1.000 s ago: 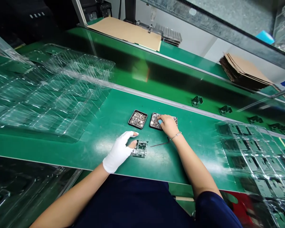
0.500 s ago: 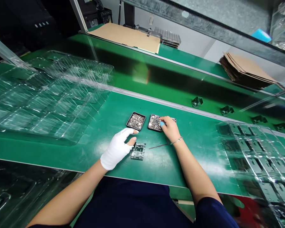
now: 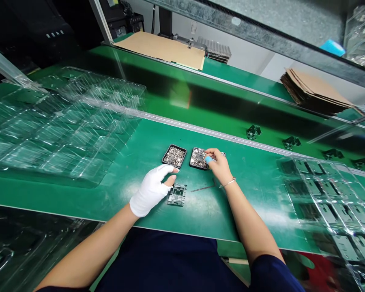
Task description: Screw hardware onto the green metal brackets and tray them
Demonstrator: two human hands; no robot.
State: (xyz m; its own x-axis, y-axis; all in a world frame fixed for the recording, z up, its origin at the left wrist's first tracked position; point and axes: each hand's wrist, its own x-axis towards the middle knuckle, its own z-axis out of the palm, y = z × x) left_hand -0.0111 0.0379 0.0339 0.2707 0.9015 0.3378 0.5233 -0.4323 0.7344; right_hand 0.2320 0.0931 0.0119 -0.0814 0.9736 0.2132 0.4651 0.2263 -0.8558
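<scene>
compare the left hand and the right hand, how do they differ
The left hand wears a white glove; the right hand is ungloved, with a blue covering on one digit. The left hand is beside the small frame; the right hand is over the right dish. Both are above the green table.

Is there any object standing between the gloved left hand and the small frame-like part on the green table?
Nothing visible stands between them: the left hand is right at the upper left of the small part, though contact is unclear. The thin dark rod lies on the opposite side.
</scene>
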